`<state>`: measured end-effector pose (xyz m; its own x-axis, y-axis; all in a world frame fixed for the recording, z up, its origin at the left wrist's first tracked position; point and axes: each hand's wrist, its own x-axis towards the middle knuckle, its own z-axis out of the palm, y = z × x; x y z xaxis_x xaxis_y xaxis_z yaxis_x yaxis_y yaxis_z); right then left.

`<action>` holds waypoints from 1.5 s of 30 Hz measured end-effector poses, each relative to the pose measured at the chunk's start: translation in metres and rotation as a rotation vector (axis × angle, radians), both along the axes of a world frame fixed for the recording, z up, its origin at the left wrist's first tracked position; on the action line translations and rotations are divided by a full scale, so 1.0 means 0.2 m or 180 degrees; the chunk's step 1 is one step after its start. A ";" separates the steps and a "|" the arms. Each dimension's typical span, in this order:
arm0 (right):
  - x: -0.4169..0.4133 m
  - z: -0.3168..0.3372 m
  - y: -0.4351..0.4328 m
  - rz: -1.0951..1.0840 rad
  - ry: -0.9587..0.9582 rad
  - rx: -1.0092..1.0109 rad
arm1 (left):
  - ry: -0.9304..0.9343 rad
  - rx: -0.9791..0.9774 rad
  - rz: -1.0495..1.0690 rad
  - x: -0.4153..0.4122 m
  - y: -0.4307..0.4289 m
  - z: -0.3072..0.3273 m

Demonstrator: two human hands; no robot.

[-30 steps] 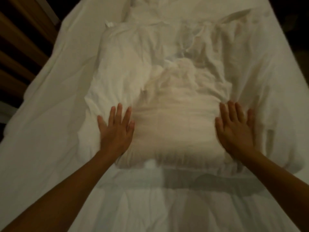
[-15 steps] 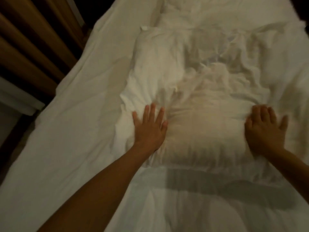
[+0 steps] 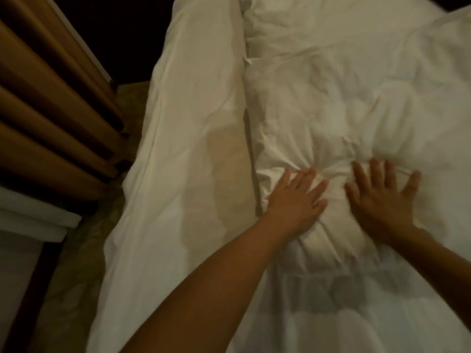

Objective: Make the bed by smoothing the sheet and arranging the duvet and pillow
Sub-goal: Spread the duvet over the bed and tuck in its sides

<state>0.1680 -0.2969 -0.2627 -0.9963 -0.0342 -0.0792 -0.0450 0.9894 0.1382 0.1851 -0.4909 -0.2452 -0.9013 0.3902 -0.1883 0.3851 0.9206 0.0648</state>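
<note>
On the sheet [image 3: 193,174], the duvet [image 3: 331,110] runs lengthwise, away.

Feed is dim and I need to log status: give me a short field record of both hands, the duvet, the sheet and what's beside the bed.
left hand: flat, fingers spread, pressing on the duvet
right hand: flat, fingers spread, pressing the duvet too
duvet: white, bunched, creases gathered between the hands
sheet: white, wrinkled, exposed left of the duvet
curtain: brown pleats, far left of view
grip: none; neither hand holds anything
</note>
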 end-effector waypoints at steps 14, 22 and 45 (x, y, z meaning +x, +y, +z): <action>0.00 -0.05 -0.04 -0.0214 0.0268 -0.0061 | 0.0287 0.0311 -0.0581 -0.03 -0.11 0.03; 0.20 0.07 -0.45 -0.0697 0.1039 -0.1123 | 0.0844 0.0437 -0.0030 0.14 -0.82 -0.28; 0.83 -0.36 -2.32 0.0041 0.0217 -0.1132 | 0.0532 0.0301 0.0612 -0.14 -1.96 -0.48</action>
